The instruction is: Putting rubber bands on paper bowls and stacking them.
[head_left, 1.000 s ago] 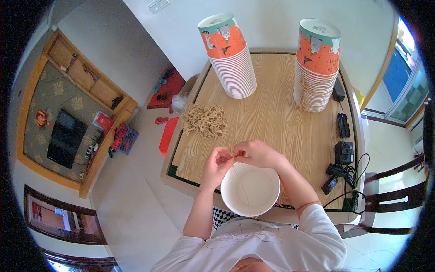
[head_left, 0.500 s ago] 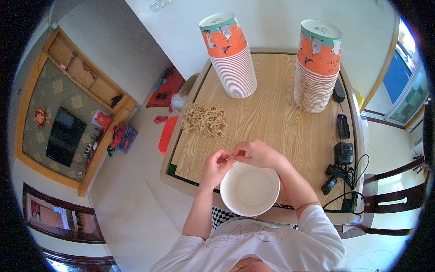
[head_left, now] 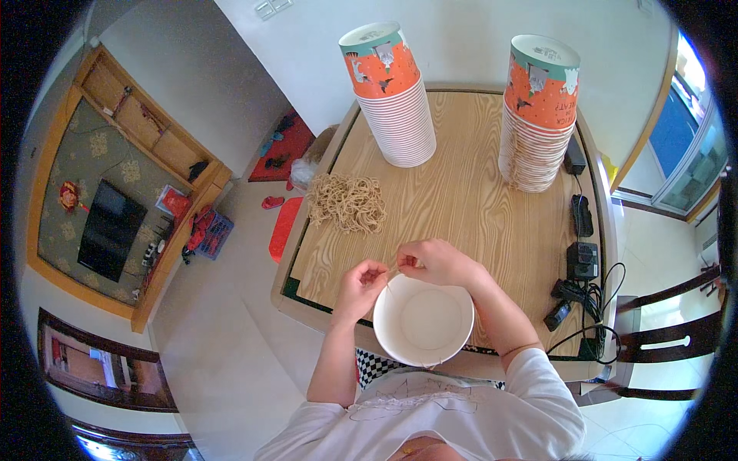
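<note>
Left hand (head_left: 360,292) has been drawn slightly away from right hand (head_left: 438,262), string (head_left: 393,271) pinched in fingertips of both by far rim of bowl (head_left: 425,323); bench (head_left: 461,207) also occupied by string heap (head_left: 348,203), cup stacks (head_left: 397,123), adapter (head_left: 582,261).

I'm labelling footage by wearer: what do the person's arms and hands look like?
The left hand and right hand are ungloved. The sleeves are short and white; a thin dark line, perhaps a band, crosses the right arm near the elbow.
</note>
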Available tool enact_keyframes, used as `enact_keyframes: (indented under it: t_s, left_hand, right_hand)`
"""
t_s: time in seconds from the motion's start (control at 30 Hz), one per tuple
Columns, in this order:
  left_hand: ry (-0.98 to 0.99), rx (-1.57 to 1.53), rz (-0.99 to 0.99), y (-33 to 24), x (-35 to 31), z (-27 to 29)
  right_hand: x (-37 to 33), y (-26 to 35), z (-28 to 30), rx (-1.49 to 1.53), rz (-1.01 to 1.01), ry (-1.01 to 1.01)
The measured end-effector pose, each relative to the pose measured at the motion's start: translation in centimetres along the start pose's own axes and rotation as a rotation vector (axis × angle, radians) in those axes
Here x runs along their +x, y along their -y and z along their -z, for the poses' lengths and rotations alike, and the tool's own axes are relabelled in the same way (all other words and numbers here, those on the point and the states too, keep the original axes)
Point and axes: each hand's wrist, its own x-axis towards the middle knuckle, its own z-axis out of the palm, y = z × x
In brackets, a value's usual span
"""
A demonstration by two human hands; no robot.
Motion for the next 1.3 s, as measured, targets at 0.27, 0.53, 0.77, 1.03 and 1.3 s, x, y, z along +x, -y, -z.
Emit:
enact_keyframes:
  t_s: [0.27,0.53,0.77,1.03,1.3]
  left_hand:
    - [0.014,-0.039,0.08,-0.4,-0.2,0.5]
    - [0.067,0.004,0.064,-1.2,-0.7,0.5]
    - [0.015,0.017,0.076,0.3,-0.6,1.1]
    - [0.062,-0.527,0.214,0.7,0.2,1.2]
    - [0.045,-0.757,0.338,0.8,1.5,0.0]
  right_hand:
    - [-0.2,0.3,0.3,-0.002,-0.035,0.004]
    - [-0.1,-0.2,0.0,-0.002,0.014,-0.03]
    - [0.0,-0.2,0.0,0.001,0.02,-0.022]
    - [-0.4,0.7,0.5,0.002,0.112,-0.087]
    - [-0.9,2.2,0.5,-0.072,0.278,-0.061]
